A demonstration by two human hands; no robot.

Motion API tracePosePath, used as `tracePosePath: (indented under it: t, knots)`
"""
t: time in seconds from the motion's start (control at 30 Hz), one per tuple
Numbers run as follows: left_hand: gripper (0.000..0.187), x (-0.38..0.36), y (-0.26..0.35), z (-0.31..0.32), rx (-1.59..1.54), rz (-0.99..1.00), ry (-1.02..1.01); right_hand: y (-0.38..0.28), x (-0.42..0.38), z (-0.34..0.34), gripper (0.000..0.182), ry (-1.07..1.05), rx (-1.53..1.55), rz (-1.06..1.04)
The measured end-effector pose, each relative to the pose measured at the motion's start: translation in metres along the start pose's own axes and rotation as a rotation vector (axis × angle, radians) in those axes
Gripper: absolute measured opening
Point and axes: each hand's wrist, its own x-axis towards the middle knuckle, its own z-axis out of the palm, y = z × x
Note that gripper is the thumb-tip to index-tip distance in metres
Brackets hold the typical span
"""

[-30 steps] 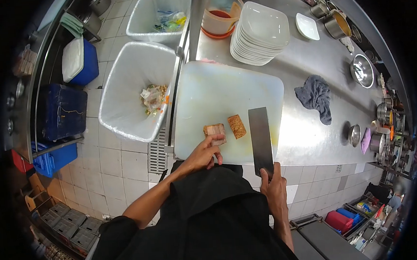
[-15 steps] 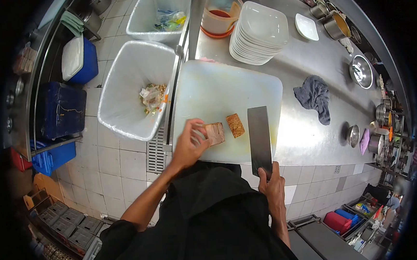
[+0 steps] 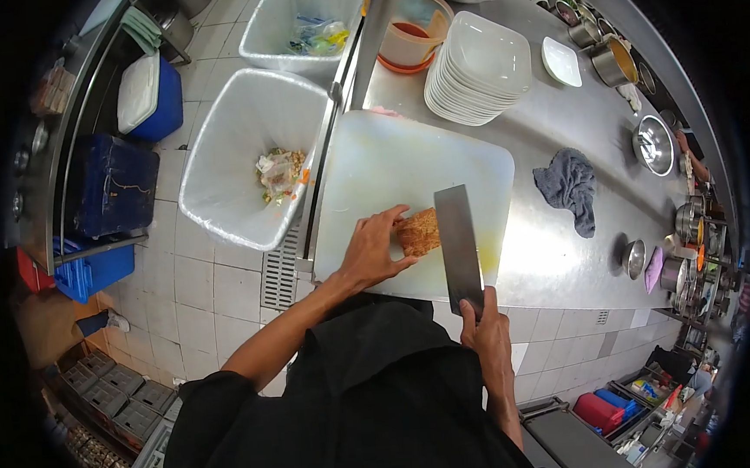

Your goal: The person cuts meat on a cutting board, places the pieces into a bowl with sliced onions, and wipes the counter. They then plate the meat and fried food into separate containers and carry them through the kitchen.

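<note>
On the white cutting board (image 3: 370,165) lies a browned, crusted piece of meat (image 3: 419,233). My left hand (image 3: 374,250) is at its left side, thumb and fingers curved around that end and touching it. A broad cleaver (image 3: 458,241) stands just right of the meat, its blade pointing away from me. The handle is in my right hand (image 3: 488,335), fingers wrapped round it. Whether the meat is one piece or two pushed together cannot be told.
Left of the board are two lined bins (image 3: 252,156) with scraps. Behind it stand stacked white plates (image 3: 484,57) and a plastic tub (image 3: 413,31). A grey cloth (image 3: 567,187) and metal bowls (image 3: 633,259) lie to the right. A person's leg (image 3: 94,323) shows far left.
My left hand has moved right, onto the browned meat. The pale-sided piece beside it no longer shows separately. The cleaver has come left, close to the meat. A person's leg has appeared far left.
</note>
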Motion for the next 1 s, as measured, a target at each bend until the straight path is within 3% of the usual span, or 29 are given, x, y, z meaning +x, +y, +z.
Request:
tracePosePath:
  t: [0.2,0.27,0.3,0.47,1.0]
  knots:
    - [0.084,0.002,-0.004,-0.001,-0.051,-0.081,0.007,-0.009,0.007,0.012,0.027,-0.083,-0.105,-0.035]
    - [0.071,-0.002,-0.012,-0.004,-0.277,-0.079,0.034,-0.007,0.01,0.018,0.027,-0.093,-0.129,-0.07]
    - [0.071,-0.003,-0.018,-0.006,-0.281,-0.081,0.036,-0.01,0.012,0.019,0.026,-0.099,-0.166,-0.084]
    - [0.034,0.004,-0.022,-0.022,-0.204,-0.089,-0.012,-0.026,0.017,0.024,0.022,-0.127,-0.23,-0.132]
    - [0.03,0.016,-0.031,-0.01,-0.118,0.013,-0.029,-0.055,0.007,0.005,0.028,-0.319,-0.365,-0.028]
